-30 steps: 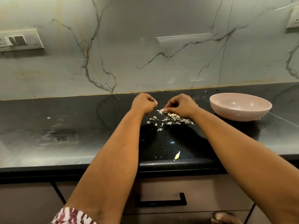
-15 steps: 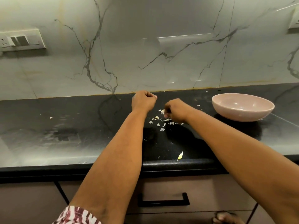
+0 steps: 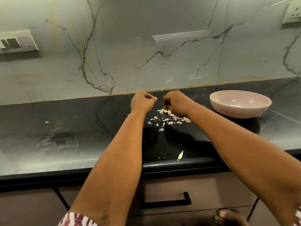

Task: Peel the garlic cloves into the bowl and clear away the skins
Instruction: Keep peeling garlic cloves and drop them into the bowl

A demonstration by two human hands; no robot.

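— Garlic skins point(image 3: 169, 119) lie scattered on my dark surface point(image 3: 65, 128), left of the pink bowl point(image 3: 240, 103).
— Your hands?
— My right hand point(image 3: 176, 103) pinches skins; my left hand point(image 3: 142, 102) is curled, contents unclear.

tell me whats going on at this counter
A person is working over a scatter of garlic skins on the black counter. The right hand is curled down into the pile; the left hand is closed just beside it. The pink bowl sits to the right, seemingly empty.
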